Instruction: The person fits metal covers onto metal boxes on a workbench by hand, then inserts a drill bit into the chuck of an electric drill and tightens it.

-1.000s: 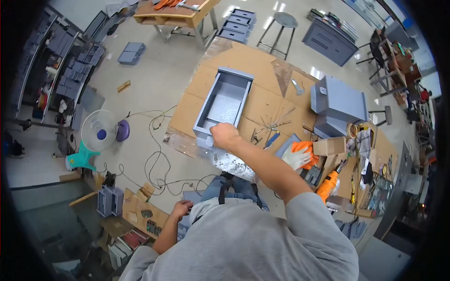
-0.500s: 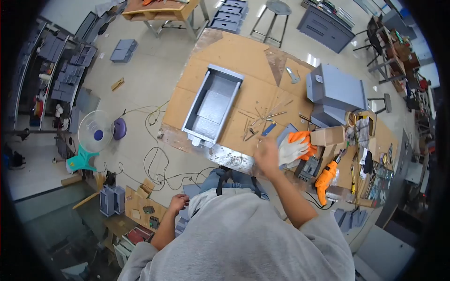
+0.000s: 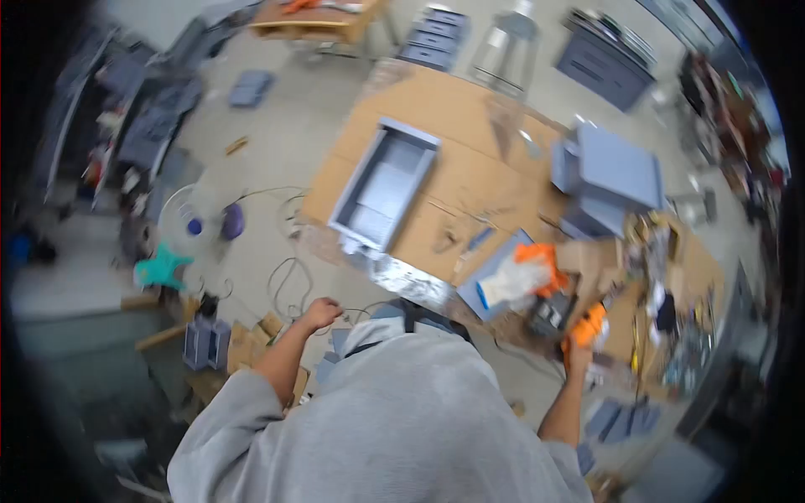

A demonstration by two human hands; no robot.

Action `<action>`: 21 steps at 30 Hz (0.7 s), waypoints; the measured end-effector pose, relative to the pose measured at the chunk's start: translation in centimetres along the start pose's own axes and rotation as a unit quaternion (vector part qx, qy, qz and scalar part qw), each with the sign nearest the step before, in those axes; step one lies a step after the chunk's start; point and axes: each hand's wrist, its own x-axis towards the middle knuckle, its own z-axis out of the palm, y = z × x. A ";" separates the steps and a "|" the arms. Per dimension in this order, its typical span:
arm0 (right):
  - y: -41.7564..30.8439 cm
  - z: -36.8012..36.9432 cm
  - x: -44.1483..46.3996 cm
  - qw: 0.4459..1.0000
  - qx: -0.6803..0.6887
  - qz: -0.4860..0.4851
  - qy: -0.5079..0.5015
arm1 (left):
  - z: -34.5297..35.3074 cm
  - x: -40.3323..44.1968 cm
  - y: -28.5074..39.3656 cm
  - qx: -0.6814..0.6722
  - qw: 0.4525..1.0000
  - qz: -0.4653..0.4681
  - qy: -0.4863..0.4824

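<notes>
My right hand [image 3: 578, 353] is at the handle of the orange power drill [image 3: 589, 324], its fingers wrapped round it at the table's right front part. My left hand [image 3: 322, 313] hangs off the table's front left, over the floor; motion smears its fingers. An open grey metal box [image 3: 385, 186] lies on the cardboard-covered table [image 3: 470, 109]. Right of it are loose bits and a blue-handled tool [image 3: 480, 238]. White and orange gloves [image 3: 513, 278] lie on a grey plate [image 3: 482, 300], left of the drill.
Grey metal housings [image 3: 616, 172] stand at the table's right, near a cardboard box [image 3: 587, 256]. A fan [image 3: 179, 220], a teal stool [image 3: 163, 270] and looped cables [image 3: 291, 277] are on the floor at left. A metal stool [image 3: 510, 42] stands behind the table.
My right hand has left the grey box, crossed to the right and taken hold of the drill. My left hand has risen slightly. The view has shifted and blurred.
</notes>
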 end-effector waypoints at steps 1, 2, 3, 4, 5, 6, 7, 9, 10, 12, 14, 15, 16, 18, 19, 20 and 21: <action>0.2 0.8 0.4 0.996 0.084 -0.035 -0.024 | 0.2 0.2 0.3 -0.002 1.000 0.010 0.017; 0.6 1.6 0.7 0.961 0.262 -0.069 -0.063 | -0.1 -0.2 1.5 0.072 0.996 0.032 0.028; 0.0 1.7 0.5 0.891 0.434 -0.081 -0.110 | -0.3 -0.8 2.7 0.149 0.987 0.049 0.031; -0.5 1.6 0.4 0.840 0.519 -0.076 -0.136 | -0.3 -1.7 3.8 0.115 0.992 0.020 0.039; -0.7 1.5 1.1 0.912 0.395 -0.066 -0.087 | 0.0 -2.4 4.3 0.083 0.996 -0.004 0.040; -0.7 1.3 2.2 0.941 0.327 -0.061 -0.068 | 0.4 -2.8 4.0 0.069 0.996 -0.008 0.052; -0.5 1.2 3.2 0.964 0.257 -0.054 -0.049 | 0.8 -3.0 3.8 0.058 0.996 -0.011 0.061; 0.1 1.3 5.8 0.965 0.243 -0.045 -0.092 | 1.8 -3.5 3.4 0.060 0.996 -0.012 0.067; 1.4 2.4 7.6 0.958 0.251 -0.084 -0.106 | 2.0 -3.9 3.2 0.075 0.995 -0.011 0.065; 1.9 2.4 8.1 0.951 0.268 -0.089 -0.125 | 2.1 -4.2 2.8 0.092 0.994 -0.011 0.062; 1.4 1.7 8.1 0.970 0.193 -0.068 -0.130 | 2.5 -3.6 2.2 0.091 0.994 -0.011 0.059; 1.1 1.5 7.6 0.958 0.244 -0.042 -0.143 | 2.5 -3.5 2.3 0.090 0.994 -0.009 0.062; 0.9 1.6 6.9 0.942 0.294 -0.013 -0.159 | 2.3 -3.5 2.5 0.090 0.994 -0.006 0.066; -0.2 0.9 4.6 0.910 0.375 0.034 -0.172 | 1.5 -3.8 3.5 0.080 0.995 -0.006 0.066; -1.2 0.6 3.2 0.901 0.396 0.039 -0.174 | 1.1 -4.3 4.6 0.070 0.995 -0.007 0.064; -2.2 0.1 1.6 0.894 0.414 0.043 -0.168 | 0.3 -4.3 5.5 0.061 0.996 -0.008 0.064; -3.0 -0.4 0.2 0.887 0.428 0.042 -0.166 | -0.2 -3.7 5.7 0.076 0.995 0.018 0.065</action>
